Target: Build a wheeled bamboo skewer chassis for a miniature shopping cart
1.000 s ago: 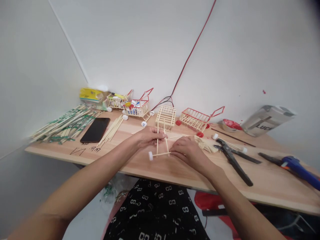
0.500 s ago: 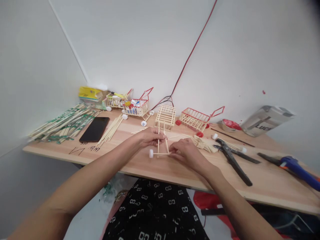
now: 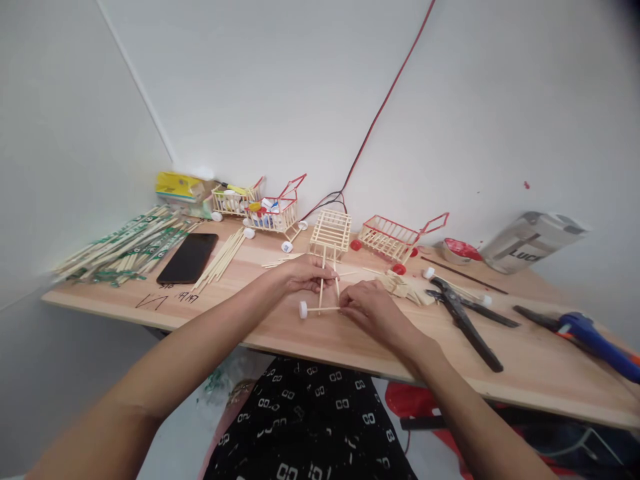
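Observation:
My left hand point(image 3: 311, 272) is closed around the side sticks of a small frame point(image 3: 321, 293) made of thin wooden sticks, in front of an unpainted stick basket point(image 3: 330, 230). Across the frame's near end lies a stick axle point(image 3: 323, 309) with a white round wheel point(image 3: 303, 309) on its left end. My right hand point(image 3: 364, 303) pinches the axle's right end; its fingers hide that end, so a wheel there cannot be made out.
Behind stand miniature carts with red handles, one a red-rimmed cart point(image 3: 390, 237). Leftward lie a phone point(image 3: 189, 259), loose sticks point(image 3: 220, 260) and wrapped chopsticks point(image 3: 125, 247). Rightward are black-handled cutters point(image 3: 467, 323), a blue glue gun point(image 3: 593, 337), a red paint cup point(image 3: 461, 251) and a tin point(image 3: 533, 241).
The stick frame between my hands has shifted slightly to the right at its upper part, along with my left hand. Both hands keep their hold, and the other things stay put.

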`<state>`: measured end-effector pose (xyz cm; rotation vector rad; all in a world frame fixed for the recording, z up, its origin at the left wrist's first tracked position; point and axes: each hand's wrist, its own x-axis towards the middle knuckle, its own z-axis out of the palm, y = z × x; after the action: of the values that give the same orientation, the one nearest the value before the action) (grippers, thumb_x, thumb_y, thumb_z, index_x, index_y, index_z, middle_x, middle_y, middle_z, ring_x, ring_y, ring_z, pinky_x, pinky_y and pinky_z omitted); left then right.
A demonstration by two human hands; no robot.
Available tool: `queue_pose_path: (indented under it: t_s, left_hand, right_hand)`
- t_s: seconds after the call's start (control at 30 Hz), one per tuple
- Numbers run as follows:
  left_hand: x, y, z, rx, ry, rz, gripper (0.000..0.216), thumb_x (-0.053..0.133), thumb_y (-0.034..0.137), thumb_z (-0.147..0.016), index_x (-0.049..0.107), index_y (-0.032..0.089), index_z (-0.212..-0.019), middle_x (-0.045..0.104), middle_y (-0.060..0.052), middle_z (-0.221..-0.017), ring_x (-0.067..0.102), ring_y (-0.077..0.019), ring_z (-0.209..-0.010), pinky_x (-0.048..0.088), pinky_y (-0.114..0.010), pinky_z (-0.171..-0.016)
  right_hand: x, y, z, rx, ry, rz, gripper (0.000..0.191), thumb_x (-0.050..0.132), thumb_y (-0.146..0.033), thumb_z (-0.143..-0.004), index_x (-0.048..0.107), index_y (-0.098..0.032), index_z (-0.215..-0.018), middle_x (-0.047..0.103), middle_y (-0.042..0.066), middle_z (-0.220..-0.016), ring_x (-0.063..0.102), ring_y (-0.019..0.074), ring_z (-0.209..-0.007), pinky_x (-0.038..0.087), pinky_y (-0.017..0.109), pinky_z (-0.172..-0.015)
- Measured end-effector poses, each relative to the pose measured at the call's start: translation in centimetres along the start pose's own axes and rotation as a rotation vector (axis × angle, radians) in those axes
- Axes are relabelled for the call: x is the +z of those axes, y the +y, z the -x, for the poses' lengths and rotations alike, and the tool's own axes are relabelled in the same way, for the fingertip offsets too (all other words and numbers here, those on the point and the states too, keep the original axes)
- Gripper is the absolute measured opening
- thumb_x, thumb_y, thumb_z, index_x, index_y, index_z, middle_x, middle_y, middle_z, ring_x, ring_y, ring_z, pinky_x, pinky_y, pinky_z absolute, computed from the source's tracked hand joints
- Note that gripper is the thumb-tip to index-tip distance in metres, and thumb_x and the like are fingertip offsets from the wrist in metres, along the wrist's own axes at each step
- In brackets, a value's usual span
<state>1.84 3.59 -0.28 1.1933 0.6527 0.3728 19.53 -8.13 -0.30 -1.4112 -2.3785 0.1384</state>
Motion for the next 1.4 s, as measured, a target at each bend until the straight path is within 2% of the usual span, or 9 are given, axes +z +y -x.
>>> queue_pose_path:
  t_s: [0.33,0.7,1.03,1.27,1.4]
  left_hand:
    - [-0.1,-0.3,-0.6,0.017,-0.009,-0.013,0.037,0.086,0.033,-0.053,0.065,0.007,-0.069,0.061,-0.002,-0.059,0.052,-0.0066,-0.05,0.035,-0.018,-0.045]
    - [-0.1,-0.6,-0.2,0.042,0.011,0.032,0.031,0.084,0.03,-0.057,0.066,0.008,-0.069,0.061,-0.002,-0.06,0.052,-0.0066,-0.053,0.038,-0.018,-0.048]
    - [-0.5,0.8,-0.4,0.059,-0.001,0.005,0.034,0.085,0.032,-0.057,0.067,0.007,-0.072,0.062,-0.003,-0.063,0.05,-0.0052,-0.05,0.038,-0.017,-0.047]
    - [-0.3,0.7,-0.4,0.074,-0.007,-0.017,0.033,0.084,0.031,-0.058,0.066,0.007,-0.07,0.061,-0.003,-0.062,0.05,-0.0053,-0.05,0.037,-0.017,-0.046]
    - [-0.9,0.2,-0.6,0.066,0.044,-0.038,0.035,0.085,0.031,-0.056,0.066,0.007,-0.073,0.061,-0.002,-0.061,0.051,-0.0059,-0.05,0.041,-0.018,-0.048]
  right_hand:
    - [0.2,-0.1,0.1,0.01,0.036,-0.031,0.004,0.06,-0.02,-0.086,0.058,-0.02,-0.082,0.064,0.001,-0.079,0.053,0.0172,-0.078,0.032,0.032,-0.077]
    - [0.2,-0.6,0.1,0.054,0.042,-0.038,0.005,0.061,-0.019,-0.084,0.057,-0.02,-0.08,0.063,0.0,-0.076,0.053,0.0172,-0.076,0.033,0.031,-0.075]
    - [-2.1,-0.6,-1.2,0.219,0.076,-0.185,0.016,0.049,-0.025,-0.089,0.058,-0.019,-0.077,0.062,0.0,-0.071,0.053,0.0143,-0.067,0.035,0.025,-0.064]
    - [0.4,0.9,-3.1,0.292,0.052,-0.232,0.024,0.051,-0.032,-0.084,0.053,-0.018,-0.064,0.052,-0.003,-0.056,0.045,0.0115,-0.055,0.028,0.023,-0.053]
    - [1.0,1.2,-3.2,0.325,0.053,-0.218,0.025,0.052,-0.032,-0.082,0.051,-0.019,-0.061,0.052,-0.003,-0.055,0.044,0.0114,-0.054,0.027,0.024,-0.053]
